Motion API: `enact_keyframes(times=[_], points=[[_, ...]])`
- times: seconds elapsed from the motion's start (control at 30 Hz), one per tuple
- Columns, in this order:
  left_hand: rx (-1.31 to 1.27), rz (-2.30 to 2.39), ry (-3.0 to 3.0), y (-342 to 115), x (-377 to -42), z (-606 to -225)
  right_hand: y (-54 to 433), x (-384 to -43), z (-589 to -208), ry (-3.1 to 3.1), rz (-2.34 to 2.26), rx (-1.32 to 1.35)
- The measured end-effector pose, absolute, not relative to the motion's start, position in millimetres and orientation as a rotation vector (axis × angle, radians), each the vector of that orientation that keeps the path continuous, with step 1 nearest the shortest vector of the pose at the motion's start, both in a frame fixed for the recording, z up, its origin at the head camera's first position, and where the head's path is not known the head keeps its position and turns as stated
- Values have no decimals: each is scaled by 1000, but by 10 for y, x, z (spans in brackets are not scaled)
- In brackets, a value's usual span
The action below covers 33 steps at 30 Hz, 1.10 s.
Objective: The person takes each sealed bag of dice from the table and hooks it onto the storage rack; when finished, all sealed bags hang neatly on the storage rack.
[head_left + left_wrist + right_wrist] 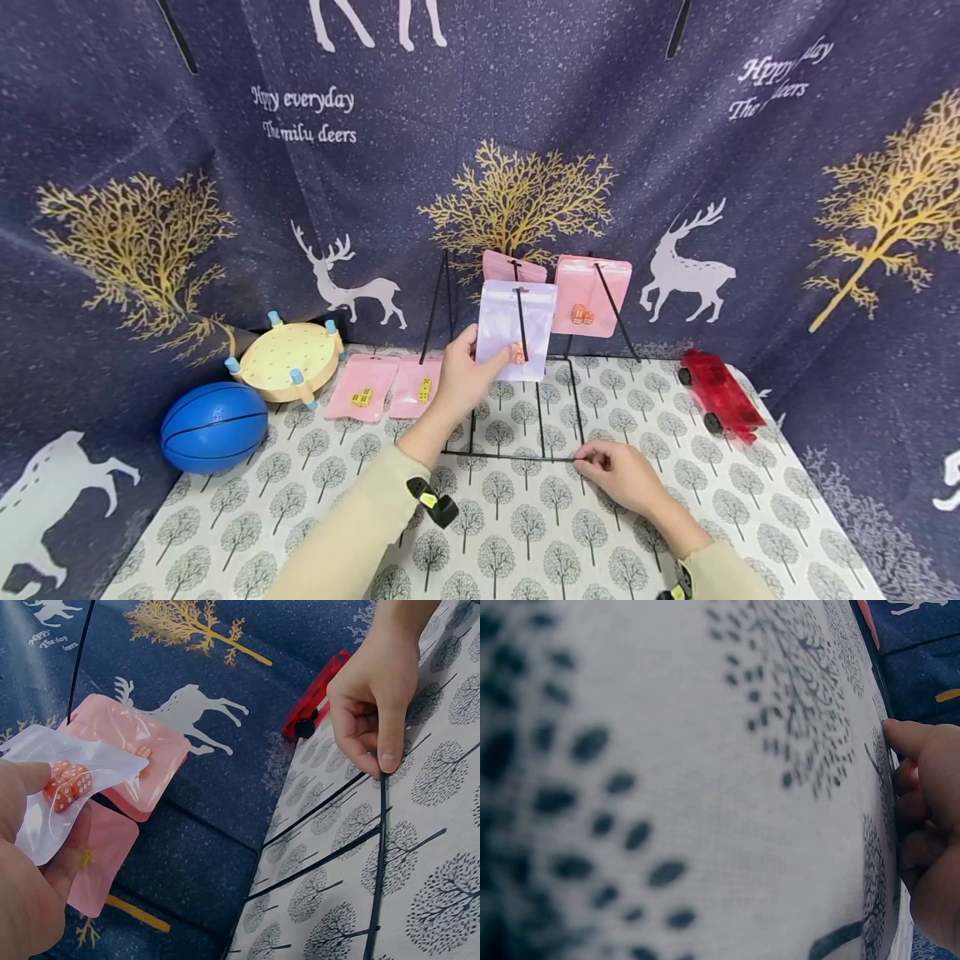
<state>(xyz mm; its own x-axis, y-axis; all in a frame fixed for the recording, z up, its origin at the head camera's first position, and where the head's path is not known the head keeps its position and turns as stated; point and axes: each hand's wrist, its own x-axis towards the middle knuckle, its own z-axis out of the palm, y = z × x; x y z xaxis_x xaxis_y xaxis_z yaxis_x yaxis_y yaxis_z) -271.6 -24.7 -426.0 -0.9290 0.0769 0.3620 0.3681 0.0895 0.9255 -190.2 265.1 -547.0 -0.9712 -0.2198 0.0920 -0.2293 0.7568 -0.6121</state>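
Observation:
In the head view my left hand pinches a pale lavender zip pouch low on its left side, thumb in front. Orange dice show inside the pouch in the left wrist view. A black hook of the wire display rack runs down in front of the pouch from the hole at its top. My right hand pinches the rack's front base wire at its right corner, close over the tablecloth. Pink pouches hang on the rack: one with orange dice at right, another partly hidden behind the lavender one.
Two pink pouches with yellow dice lie left of the rack, one outermost. Beyond them stand a round wooden piece with blue-tipped legs and a blue ball. A red toy car sits at right. A patterned curtain hangs behind.

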Motion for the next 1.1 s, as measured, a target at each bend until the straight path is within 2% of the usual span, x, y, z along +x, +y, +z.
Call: enact_keyframes(times=[1.1], points=[[-207,-1992,-2140,-140,-3183,-4238,2654,-1902,-5480,-2912,1034,396]])
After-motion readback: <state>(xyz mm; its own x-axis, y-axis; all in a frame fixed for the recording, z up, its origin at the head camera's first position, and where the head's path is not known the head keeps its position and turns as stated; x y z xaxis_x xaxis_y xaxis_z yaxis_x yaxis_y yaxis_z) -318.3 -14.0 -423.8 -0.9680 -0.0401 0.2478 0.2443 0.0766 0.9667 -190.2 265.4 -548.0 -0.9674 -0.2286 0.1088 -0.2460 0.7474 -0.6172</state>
